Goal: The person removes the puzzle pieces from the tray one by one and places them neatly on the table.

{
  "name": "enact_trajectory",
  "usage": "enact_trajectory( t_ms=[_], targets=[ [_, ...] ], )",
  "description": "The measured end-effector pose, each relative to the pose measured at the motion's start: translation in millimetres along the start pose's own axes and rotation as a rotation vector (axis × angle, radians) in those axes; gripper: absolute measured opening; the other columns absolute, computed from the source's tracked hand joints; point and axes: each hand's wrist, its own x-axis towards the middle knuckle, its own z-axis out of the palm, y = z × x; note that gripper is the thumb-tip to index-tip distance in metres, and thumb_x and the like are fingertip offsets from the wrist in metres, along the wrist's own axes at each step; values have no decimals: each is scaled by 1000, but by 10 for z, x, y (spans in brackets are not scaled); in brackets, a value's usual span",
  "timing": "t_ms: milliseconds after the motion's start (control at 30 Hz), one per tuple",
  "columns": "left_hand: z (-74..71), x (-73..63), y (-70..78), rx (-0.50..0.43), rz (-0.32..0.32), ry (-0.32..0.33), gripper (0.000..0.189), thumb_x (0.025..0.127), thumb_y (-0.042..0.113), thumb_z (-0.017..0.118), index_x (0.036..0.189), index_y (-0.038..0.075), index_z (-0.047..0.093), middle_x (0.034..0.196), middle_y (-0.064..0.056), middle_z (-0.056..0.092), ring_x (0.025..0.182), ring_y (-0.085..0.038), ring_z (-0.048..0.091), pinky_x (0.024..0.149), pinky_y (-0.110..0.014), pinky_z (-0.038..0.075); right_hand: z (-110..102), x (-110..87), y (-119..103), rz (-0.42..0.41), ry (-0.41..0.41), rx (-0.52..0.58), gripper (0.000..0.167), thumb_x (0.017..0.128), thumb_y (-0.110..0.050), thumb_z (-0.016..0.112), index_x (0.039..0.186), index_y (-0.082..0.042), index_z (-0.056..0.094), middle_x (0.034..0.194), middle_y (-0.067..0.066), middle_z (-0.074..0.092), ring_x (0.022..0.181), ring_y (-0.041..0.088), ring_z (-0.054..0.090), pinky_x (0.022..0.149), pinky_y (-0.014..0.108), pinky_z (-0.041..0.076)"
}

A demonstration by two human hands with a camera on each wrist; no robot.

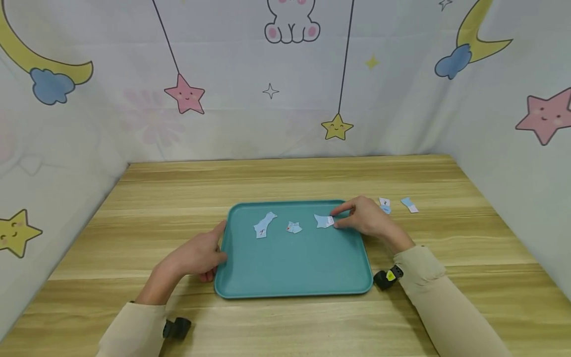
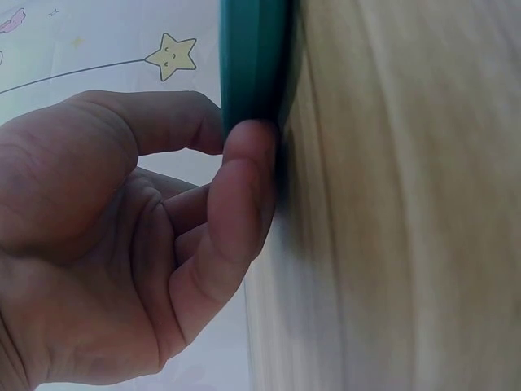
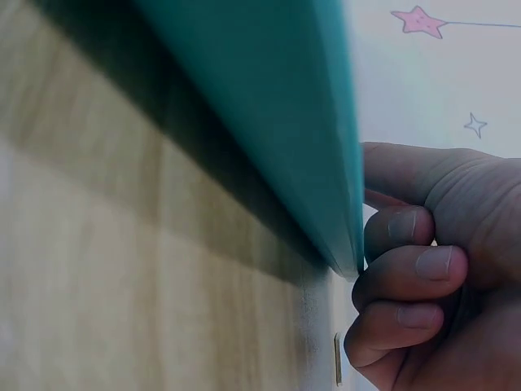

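Note:
A teal tray [image 1: 296,267] lies on the wooden table. My left hand [image 1: 200,253] holds its left edge, thumb and fingertips at the rim; in the left wrist view the fingers [image 2: 236,204] curl against the tray's edge. Over the tray's upper right corner, my right hand [image 1: 366,215] has thumb and index finger at the right end of a light blue and white paper piece [image 1: 322,221]. Its other fingers [image 3: 407,273] are curled beside the rim. Left of that piece lie a small irregular scrap [image 1: 294,227] and a longer jagged piece [image 1: 265,225].
Right of the tray, two more cut paper pieces lie on the table, one [image 1: 385,205] close to my right hand and one [image 1: 409,205] farther right. White cloth [image 1: 232,124] with printed stars and moons stands behind the table and along both sides.

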Motion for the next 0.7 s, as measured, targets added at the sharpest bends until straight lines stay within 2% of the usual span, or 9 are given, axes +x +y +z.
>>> enact_trajectory(
  t_ms=[300, 500, 700],
  targets=[
    [-1, 3, -9, 4, 9, 2, 88, 98, 3, 55, 166, -9, 0, 60, -8, 63, 45, -16, 62, 46, -33, 57, 10, -1, -1, 5, 0, -7, 27, 92, -20, 81, 118, -12, 83, 113, 13, 73, 79, 19, 52, 66, 29, 46],
    [4, 10, -13, 8, 11, 5, 88, 98, 3, 55, 166, -9, 1, 60, -8, 63, 45, -16, 62, 46, -33, 57, 12, -11, -3, 0, 10, -23, 25, 92, -21, 80, 116, -13, 83, 92, 8, 69, 72, 18, 50, 62, 29, 43],
    [8, 7, -15, 10, 7, 10, 87, 98, 4, 55, 165, -10, 1, 60, -8, 63, 45, -17, 62, 47, -33, 57, 14, -35, 20, -54, 18, -51, 23, 94, -21, 78, 115, -13, 83, 80, 4, 64, 67, 17, 50, 59, 28, 42]
  ],
)
